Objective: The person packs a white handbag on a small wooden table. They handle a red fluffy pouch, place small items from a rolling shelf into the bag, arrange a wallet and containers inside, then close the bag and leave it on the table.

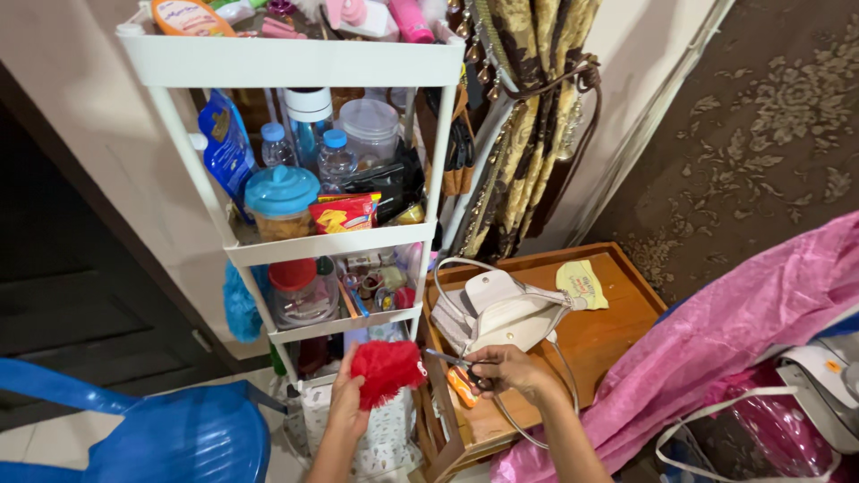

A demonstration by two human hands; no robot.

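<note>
My right hand (pixel 506 368) covers the scissors (pixel 452 367) handles; only the blades show. My left hand (pixel 347 398) hides part of the red fluffy thing (pixel 386 368). Top shelf (pixel 291 61) items cut off by the frame edge. Lower shelf clutter too small to identify.

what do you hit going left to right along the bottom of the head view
blue plastic chair → left hand → red fluffy thing → scissors → right hand → wooden tray → pink plastic sheet
</note>
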